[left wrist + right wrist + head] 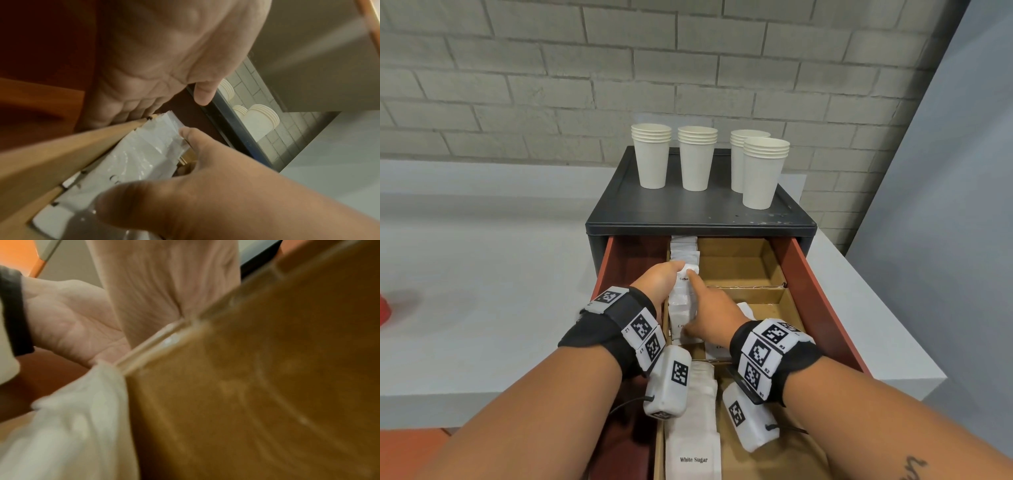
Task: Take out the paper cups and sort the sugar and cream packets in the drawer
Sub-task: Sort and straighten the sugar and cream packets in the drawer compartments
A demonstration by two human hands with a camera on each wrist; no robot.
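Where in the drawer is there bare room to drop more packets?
The far right cardboard compartment, between the packet row and the drawer's red right wall, is bare. The left column is crowded: both hands and white sugar packets fill it.

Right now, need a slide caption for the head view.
Both hands, left hand and right hand, tidy creamer packets in drawer; cup stacks on top.
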